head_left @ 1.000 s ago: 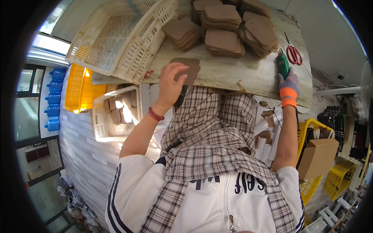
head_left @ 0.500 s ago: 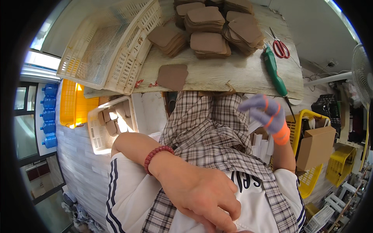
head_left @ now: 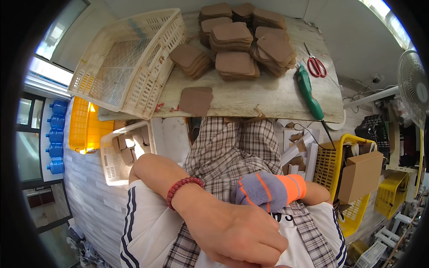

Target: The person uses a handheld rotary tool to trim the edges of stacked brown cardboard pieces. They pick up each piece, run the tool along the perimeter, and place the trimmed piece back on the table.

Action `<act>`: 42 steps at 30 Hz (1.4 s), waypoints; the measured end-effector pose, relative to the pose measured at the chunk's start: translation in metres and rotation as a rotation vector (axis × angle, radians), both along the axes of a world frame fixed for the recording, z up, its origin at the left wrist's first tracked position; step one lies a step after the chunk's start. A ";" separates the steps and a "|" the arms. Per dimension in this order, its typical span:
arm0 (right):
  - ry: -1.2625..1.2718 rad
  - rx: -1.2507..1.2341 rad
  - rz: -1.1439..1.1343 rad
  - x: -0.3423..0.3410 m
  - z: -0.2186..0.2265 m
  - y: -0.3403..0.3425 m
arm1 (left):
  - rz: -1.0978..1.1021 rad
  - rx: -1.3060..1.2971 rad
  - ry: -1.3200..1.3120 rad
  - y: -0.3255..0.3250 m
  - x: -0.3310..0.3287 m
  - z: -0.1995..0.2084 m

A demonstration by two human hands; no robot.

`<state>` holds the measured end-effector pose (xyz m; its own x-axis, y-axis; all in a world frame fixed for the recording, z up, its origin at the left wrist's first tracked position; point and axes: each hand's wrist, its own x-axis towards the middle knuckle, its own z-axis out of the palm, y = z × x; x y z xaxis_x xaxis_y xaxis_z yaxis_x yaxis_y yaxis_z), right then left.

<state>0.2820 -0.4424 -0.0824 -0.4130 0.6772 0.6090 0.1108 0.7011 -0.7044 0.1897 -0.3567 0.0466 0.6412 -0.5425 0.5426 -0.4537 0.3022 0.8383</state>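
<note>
Drew gloved right hand inward since the earlier frame, curled near curled bare left hand; cannot tell whether pinching anything with either grip. See brown round-cornered piece flat on counter. Could drag overhanging green corded tool off by snagging its cord.

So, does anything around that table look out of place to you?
Slightly. On the table, the rightmost brown stack is fanned askew, unlike its tidier neighbours; one brown piece lies alone near the front edge; and small red scraps sit loose beside the white crate.
</note>
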 end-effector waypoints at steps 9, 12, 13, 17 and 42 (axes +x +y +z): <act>0.142 -0.474 -0.632 0.077 -0.039 -0.009 | 0.270 0.362 0.102 0.057 0.048 -0.024; -0.223 -0.198 -1.519 0.153 -0.091 -0.001 | 1.327 0.949 -0.409 0.122 0.096 -0.061; -0.291 -0.168 -1.767 0.182 -0.111 0.003 | 1.447 1.150 -0.488 0.149 0.103 -0.075; -0.534 -0.554 -1.861 0.229 -0.140 0.008 | 1.519 1.379 -0.319 0.227 0.123 -0.136; 0.772 -0.830 -1.196 0.168 -0.139 -0.036 | 1.442 0.083 0.564 0.209 0.115 -0.130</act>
